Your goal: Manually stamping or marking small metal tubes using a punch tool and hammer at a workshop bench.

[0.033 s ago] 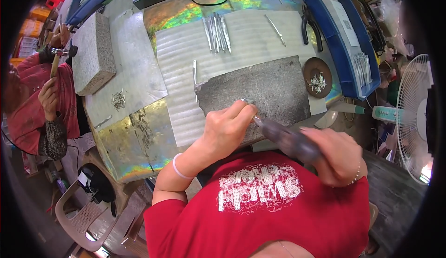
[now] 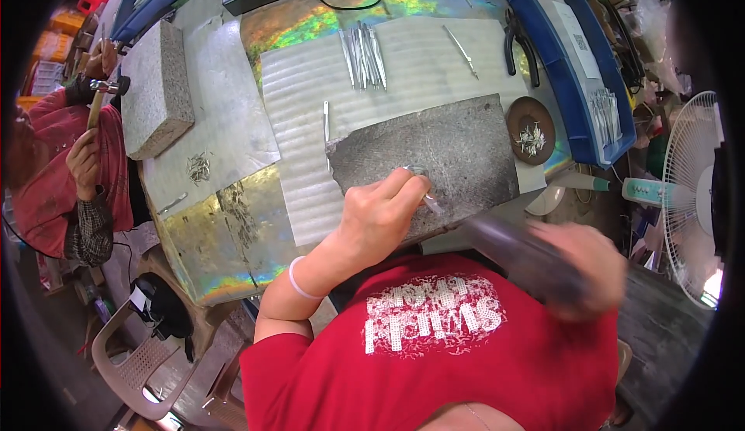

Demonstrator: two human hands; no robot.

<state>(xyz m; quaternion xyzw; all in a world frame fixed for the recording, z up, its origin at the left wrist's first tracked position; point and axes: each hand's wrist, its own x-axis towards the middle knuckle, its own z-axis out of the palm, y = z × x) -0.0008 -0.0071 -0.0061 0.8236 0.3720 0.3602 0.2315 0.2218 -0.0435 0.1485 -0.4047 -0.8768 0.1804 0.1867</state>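
My left hand [image 2: 380, 210] is closed in a pinch over the near part of a dark grey stone slab [image 2: 466, 140]. From its fingers a small shiny metal piece [image 2: 435, 204] sticks out toward the right, partly hidden by the fingertips. Closed around a dark, club-shaped tool [image 2: 528, 256] is my right hand [image 2: 591, 264], blurred by motion, to the right of the slab's near edge. A gap separates the tool's tip from the metal piece. Beside the slab at right sits a brown round dish [image 2: 521, 113] holding small silvery bits.
Slim metal rods [image 2: 362, 57] lie on white foam sheeting [image 2: 291, 140], with black-handled pliers [image 2: 520, 47] beyond. A blue tray [image 2: 570, 66] and a fan [image 2: 694, 190] stand at right. At left, another person's hand [image 2: 82, 159] grips a hammer [image 2: 99, 97] beside a granite block [image 2: 159, 90].
My right hand and the dark tool have swung back to the right, away from the metal piece. The left hand stays in place.
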